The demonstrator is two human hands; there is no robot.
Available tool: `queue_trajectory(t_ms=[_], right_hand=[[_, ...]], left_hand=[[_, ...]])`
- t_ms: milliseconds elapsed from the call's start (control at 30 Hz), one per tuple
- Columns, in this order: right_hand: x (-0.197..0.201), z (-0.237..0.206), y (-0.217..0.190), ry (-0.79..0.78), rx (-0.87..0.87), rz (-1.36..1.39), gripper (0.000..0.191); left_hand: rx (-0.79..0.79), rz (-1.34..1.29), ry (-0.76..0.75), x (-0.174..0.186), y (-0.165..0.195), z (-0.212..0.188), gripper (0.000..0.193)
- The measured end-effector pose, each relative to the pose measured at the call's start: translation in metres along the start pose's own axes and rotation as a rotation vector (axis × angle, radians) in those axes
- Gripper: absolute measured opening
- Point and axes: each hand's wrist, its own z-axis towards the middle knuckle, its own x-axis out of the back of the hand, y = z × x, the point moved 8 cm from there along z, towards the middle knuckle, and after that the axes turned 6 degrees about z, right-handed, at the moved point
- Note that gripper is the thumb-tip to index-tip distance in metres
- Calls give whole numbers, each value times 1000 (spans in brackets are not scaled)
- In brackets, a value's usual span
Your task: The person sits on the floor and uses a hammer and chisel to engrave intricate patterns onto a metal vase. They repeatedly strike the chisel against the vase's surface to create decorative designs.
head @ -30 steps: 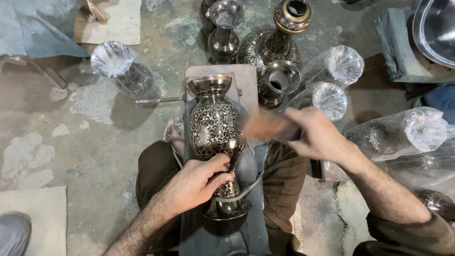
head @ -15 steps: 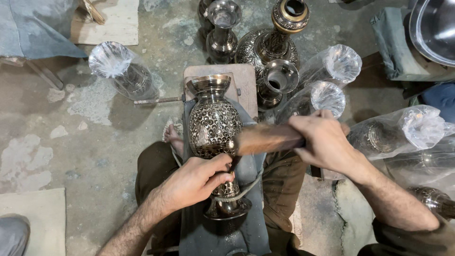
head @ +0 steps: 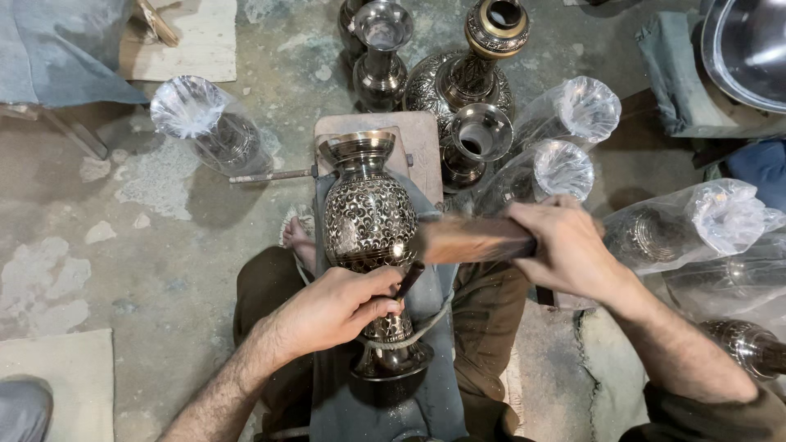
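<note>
- Directly below the camera, an engraved metal vase (head: 370, 221) is lying on a grey padded block (head: 385, 409) between the person's knees, mouth pointing away, foot toward the body.
- Left hand (head: 332, 311) is closing around the vase's narrow stem and pinching a thin dark chisel (head: 407, 281), whose tip is resting against the patterned belly.
- Right hand (head: 565, 245) is gripping a wooden mallet (head: 467, 240) by its handle; the mallet head is blurring, sitting just beside the vase's right flank above the chisel.
- A cord (head: 417, 331) is looping over the stem near the foot.
- Behind the block, more vases are standing on the concrete floor (head: 164, 270): a small silver vase (head: 382, 53), a brass-necked vase (head: 483, 57), a short open vase (head: 473, 143).
- Several plastic-wrapped vases (head: 209, 123) are lying left and right of the work.
- A bare foot (head: 299, 241) is showing just left of the vase.
</note>
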Motion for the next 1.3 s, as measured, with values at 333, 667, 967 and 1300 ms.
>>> queue_trajectory(t_ms=[333, 667, 967, 1300], right_hand=[[-18, -3, 25, -75, -141, 26, 36], [-8, 30, -4, -51, 92, 63, 40], [-44, 22, 26, -135, -199, 148, 30], [-85, -52, 59, 336, -285, 470, 32]], left_hand=[[55, -46, 23, -3, -11, 0, 28], [153, -41, 153, -7, -18, -10, 32], [-85, -97, 151, -13, 3, -10, 32], [-57, 4, -249, -25, -1, 26, 33]])
